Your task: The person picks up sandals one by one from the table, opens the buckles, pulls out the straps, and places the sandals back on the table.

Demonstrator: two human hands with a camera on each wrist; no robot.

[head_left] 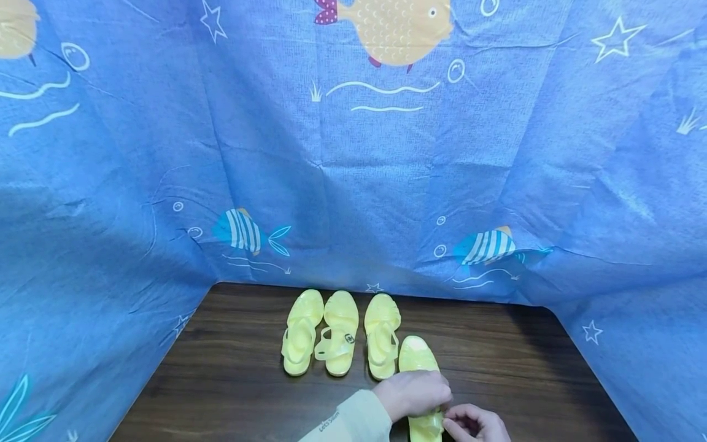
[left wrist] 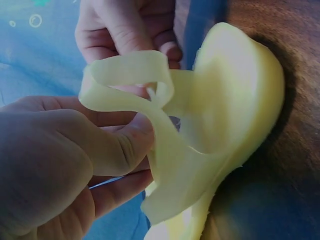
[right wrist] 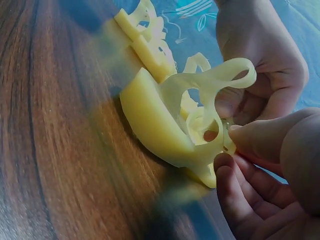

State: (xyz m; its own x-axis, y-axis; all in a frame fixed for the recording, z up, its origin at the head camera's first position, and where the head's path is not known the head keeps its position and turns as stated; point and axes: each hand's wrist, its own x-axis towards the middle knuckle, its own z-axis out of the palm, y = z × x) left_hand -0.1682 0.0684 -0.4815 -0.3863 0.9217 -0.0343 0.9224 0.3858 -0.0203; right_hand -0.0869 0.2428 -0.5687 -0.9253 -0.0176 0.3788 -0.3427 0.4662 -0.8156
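A yellow jelly sandal [head_left: 417,354] lies on the dark wooden table, toe pointing away, slightly nearer than three similar sandals to its left. My left hand [head_left: 415,393] reaches over it and pinches its ankle strap [left wrist: 167,145] between thumb and fingers. At the sandal's right side, my right hand [head_left: 479,423] pinches the strap's side by a small buckle [right wrist: 227,132]. In the left wrist view the strap's free part curves up in a loop above the heel. The hands nearly meet, and fingertips partly hide the buckle.
Side by side toward the back stand a left sandal [head_left: 301,341], a middle sandal [head_left: 339,319] and another sandal [head_left: 381,322] beside the one in hand. A blue fish-print cloth [head_left: 375,184] hangs behind and along both sides of the wooden table [head_left: 232,362].
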